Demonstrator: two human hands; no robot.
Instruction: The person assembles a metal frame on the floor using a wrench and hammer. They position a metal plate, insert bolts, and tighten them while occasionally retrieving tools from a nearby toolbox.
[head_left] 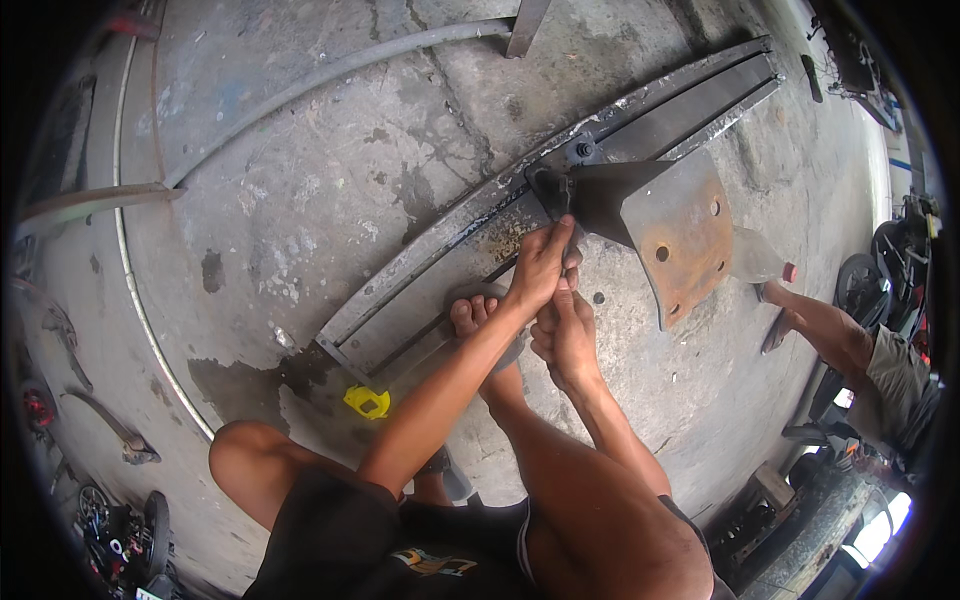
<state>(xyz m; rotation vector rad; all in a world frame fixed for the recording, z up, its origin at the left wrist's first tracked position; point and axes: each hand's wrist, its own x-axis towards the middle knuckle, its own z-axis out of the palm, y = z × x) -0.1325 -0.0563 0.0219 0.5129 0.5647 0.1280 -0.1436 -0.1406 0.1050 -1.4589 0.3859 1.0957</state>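
Note:
A long grey steel channel beam [420, 262] lies slantwise across the concrete floor. Against it stands a bracket with a rusty plate [685, 235] that has several holes, and a dark folded part joins the plate to the beam. My left hand [541, 262] is closed at the bracket's dark end, thumb pointing away from me. Just below it, my right hand [570, 338] has its fingers curled and meets the left. Something dark and narrow shows between the hands, but its kind is hidden by the fingers. A bolt [584, 150] sits on the beam beyond them.
My sandalled foot [472, 312] rests at the beam. A yellow tape measure [367, 402] lies by its near end. Right of the bracket is a clear plastic bottle [757, 256] with a red cap. Another person's leg [825, 325] is farther right. A bent pipe [330, 75] runs along the far left.

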